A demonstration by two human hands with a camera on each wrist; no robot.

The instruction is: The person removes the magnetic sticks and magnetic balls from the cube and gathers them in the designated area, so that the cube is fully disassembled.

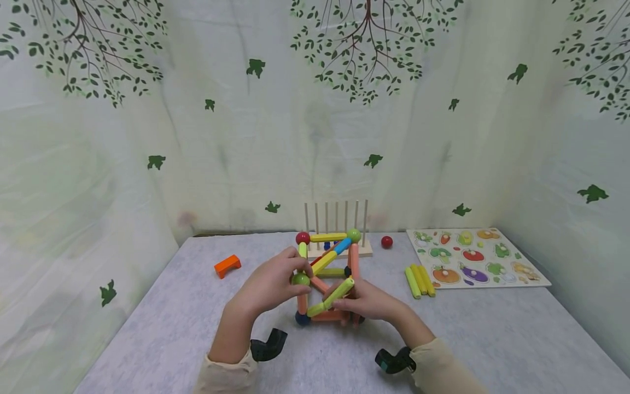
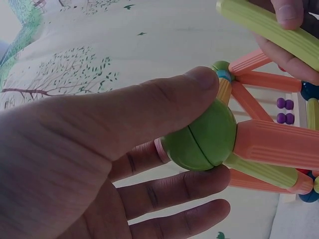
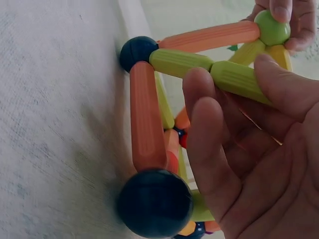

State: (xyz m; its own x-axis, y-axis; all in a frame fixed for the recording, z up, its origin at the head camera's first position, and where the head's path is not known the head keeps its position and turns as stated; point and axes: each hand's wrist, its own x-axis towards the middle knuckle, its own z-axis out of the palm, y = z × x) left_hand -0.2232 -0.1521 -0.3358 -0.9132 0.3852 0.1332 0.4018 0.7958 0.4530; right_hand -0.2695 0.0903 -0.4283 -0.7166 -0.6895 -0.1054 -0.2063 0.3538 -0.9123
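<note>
A frame of magnetic sticks and balls (image 1: 355, 262) stands on the table in front of me. My left hand (image 1: 266, 282) pinches a green ball (image 2: 209, 134) at its near left corner, thumb on one side and fingers on the other. An orange stick (image 2: 276, 142) joins that ball. Between thumb and fingertips, my right hand (image 1: 371, 300) holds a light green stick (image 3: 239, 79). Its lower end meets another light green stick (image 3: 179, 61), which runs from a dark blue ball (image 3: 139, 54) at the base. The held stick slants up to the right.
Behind the frame is a wooden peg rack (image 1: 366, 219). A red ball (image 1: 386, 242) lies to its right. Several light green and yellow sticks (image 1: 420, 280) lie beside a vegetable puzzle board (image 1: 472, 282) at right. An orange block (image 1: 227, 266) sits at left.
</note>
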